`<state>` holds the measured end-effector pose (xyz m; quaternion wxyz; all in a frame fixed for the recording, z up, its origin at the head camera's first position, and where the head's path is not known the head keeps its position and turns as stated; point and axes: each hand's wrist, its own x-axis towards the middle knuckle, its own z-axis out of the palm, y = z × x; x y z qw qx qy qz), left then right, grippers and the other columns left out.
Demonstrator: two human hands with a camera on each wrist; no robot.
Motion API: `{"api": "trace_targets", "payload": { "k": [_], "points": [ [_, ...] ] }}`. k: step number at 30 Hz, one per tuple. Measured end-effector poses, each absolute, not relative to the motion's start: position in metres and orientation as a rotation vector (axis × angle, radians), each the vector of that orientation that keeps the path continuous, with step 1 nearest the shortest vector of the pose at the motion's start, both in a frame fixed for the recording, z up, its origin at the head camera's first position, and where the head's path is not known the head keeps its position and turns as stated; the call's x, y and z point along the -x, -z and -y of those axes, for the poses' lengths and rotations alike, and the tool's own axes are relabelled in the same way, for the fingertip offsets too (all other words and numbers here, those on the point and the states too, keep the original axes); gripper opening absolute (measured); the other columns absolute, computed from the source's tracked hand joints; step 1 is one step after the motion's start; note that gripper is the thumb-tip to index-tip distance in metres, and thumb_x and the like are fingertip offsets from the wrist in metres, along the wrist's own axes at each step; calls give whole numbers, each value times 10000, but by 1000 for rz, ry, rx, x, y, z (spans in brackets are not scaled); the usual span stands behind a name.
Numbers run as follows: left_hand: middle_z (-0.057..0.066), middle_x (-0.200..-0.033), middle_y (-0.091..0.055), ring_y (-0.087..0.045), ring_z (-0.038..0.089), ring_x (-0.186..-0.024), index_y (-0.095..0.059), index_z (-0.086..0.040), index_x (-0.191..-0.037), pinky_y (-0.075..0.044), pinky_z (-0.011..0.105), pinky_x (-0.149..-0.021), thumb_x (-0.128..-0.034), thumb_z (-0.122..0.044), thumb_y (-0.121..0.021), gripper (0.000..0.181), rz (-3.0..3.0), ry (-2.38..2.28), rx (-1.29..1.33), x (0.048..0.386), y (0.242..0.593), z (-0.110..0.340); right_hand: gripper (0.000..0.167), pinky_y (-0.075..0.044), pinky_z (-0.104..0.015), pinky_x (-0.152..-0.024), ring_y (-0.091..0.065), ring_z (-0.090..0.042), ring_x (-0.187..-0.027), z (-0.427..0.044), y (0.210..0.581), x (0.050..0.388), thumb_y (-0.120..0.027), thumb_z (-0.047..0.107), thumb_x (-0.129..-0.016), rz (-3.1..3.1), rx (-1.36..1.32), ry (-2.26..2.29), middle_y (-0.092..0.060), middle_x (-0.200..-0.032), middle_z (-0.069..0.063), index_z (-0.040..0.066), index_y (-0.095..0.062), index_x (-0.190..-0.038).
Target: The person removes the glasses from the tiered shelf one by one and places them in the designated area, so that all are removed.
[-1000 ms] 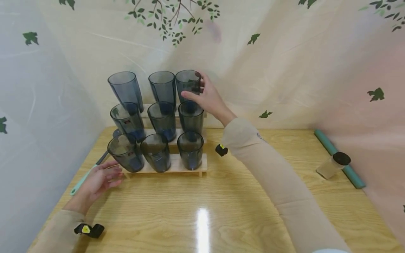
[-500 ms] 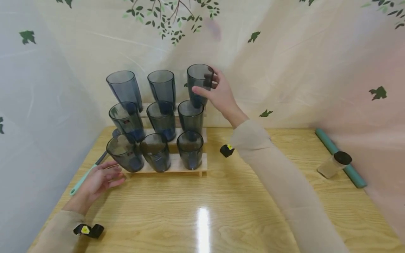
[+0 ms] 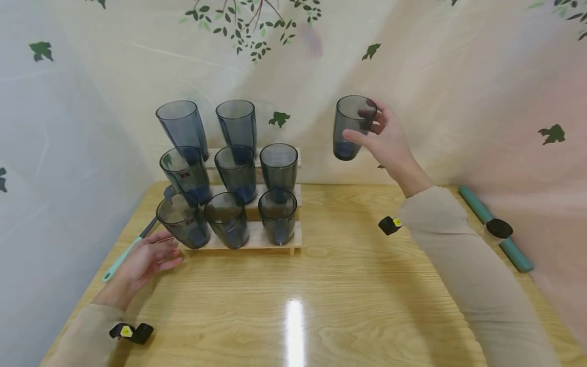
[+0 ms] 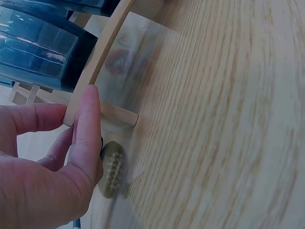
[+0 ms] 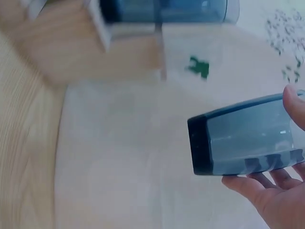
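Observation:
A blue-grey glass (image 3: 352, 127) hangs in the air right of the rack, gripped by my right hand (image 3: 390, 140) with thumb and fingers around its side; the right wrist view shows the same glass (image 5: 248, 136) with its dark base free. My left hand (image 3: 144, 260) is at the front left corner of the wooden rack (image 3: 257, 242). In the left wrist view, the left hand (image 4: 57, 162) pinches the end of the rack's board (image 4: 102, 52) between thumb and fingers. Several glasses stand on three tiers, two on the top one.
A utensil with a mint handle (image 3: 121, 260) lies left of the rack. At the right edge of the table (image 3: 339, 306) are a green roll (image 3: 515, 255) and a container with a black lid (image 3: 500, 228), partly hidden by the sleeve. A leaf-patterned curtain (image 3: 431, 92) hangs behind.
My right hand has lifted the right-hand glass off the top tier and carried it to the right, clear of the rack. The left hand has stayed at the rack's corner.

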<state>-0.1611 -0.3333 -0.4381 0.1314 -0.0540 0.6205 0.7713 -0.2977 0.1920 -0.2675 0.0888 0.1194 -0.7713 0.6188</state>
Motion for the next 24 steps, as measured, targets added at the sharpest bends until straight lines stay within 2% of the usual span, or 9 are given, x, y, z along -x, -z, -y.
{"api": "trace_targets", "payload": {
  "k": [4, 12, 19, 24],
  "points": [
    [53, -956, -635, -652, 189, -870, -495, -90, -1225, -615, 379, -863, -1037, -16, -508, 202, -1770, -2257, 180, 160, 438, 334, 875, -493, -362, -1035, -491, -241, -1304, -225, 281, 292, -821, 253, -879, 2400, -297, -1714, -475, -1477, -86, 270, -291, -1575],
    [49, -927, -623, -655, 190, -853, -520, -110, -1184, -615, 396, -865, -1034, 12, -480, 198, -1758, -2269, 163, 161, 437, 333, 857, -478, -134, -830, -481, -171, -1226, -277, 324, 279, -803, 276, -895, 2426, -112, -1588, -496, -1414, -32, 222, -279, -1572],
    [60, -945, -620, -667, 217, -868, -498, -80, -1212, -613, 395, -870, -1023, 30, -494, 219, -1772, -2247, 167, 163, 437, 336, 928, -462, -121, -829, -428, -212, -1283, -316, 361, 271, -772, 357, -907, 2423, 59, -1599, -434, -1390, 61, 233, -169, -1601],
    [50, -946, -622, -656, 197, -865, -461, -70, -1249, -609, 401, -879, -1029, 8, -500, 237, -1789, -2224, 198, 163, 438, 334, 974, -478, -111, -792, -392, -240, -1298, -338, 376, 270, -757, 394, -906, 2442, 138, -1561, -398, -1417, 31, 208, -118, -1617]
  ]
}}
